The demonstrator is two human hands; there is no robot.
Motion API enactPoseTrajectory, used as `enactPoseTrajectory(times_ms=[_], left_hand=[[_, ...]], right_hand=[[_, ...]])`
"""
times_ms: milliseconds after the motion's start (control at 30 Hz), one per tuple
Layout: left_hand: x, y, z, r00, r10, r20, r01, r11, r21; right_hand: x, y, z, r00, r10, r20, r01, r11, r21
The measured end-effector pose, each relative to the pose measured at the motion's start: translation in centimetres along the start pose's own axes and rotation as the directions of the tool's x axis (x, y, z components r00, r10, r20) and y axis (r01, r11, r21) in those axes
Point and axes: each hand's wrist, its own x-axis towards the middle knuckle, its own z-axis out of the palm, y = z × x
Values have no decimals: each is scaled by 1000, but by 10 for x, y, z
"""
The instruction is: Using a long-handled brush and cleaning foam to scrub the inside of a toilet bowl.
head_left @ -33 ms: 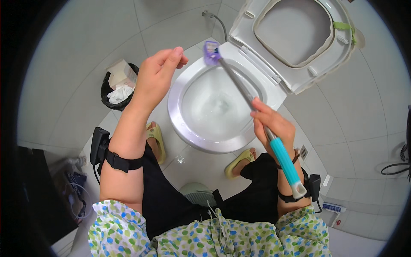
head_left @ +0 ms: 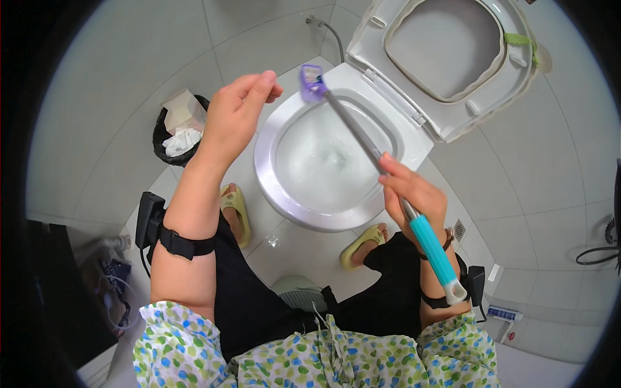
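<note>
In my right hand (head_left: 417,194) is a long-handled cleaning wand (head_left: 356,129), fingers wrapped round its grey shaft just above the teal grip (head_left: 436,255). The grip's end lies over my right forearm. At the far end, a purple plastic frame-like head (head_left: 312,83), slightly blurred, hovers over the far left of the toilet bowl's rim (head_left: 268,171). My left hand (head_left: 242,103) is raised left of the bowl, near that head but apart from it. Its fingers are curled together with the thumb on top; the inside of the hand is hidden. Water (head_left: 333,158) shows in the bowl.
The toilet seat and lid (head_left: 453,123) stand raised at the back right. A black-lined bin (head_left: 171,152) with a box and crumpled tissue stands left. My feet in yellow-green slippers (head_left: 236,213) flank the bowl. A hose (head_left: 333,35) comes from the back wall; a floor drain (head_left: 459,229) lies right.
The wand's purple head has shifted slightly left, and its grip end slightly right. My left hand has stayed in place.
</note>
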Motion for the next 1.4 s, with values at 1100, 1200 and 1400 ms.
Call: enactPoseTrajectory(times_ms=[1100, 1200, 1400], left_hand=[[-2, -28, 3, 995, -101, -1, 101, 995, 26], [-6, -29, 7, 992, -121, 23, 121, 993, 9], [-8, -24, 17, 998, -49, 39, 45, 993, 109]], right_hand=[[-139, -73, -126, 946, 198, 258, -135, 960, -244], [-106, -42, -100, 956, 214, 200, -169, 961, -220], [-53, 9, -31, 899, 374, 226, -374, 926, -47]])
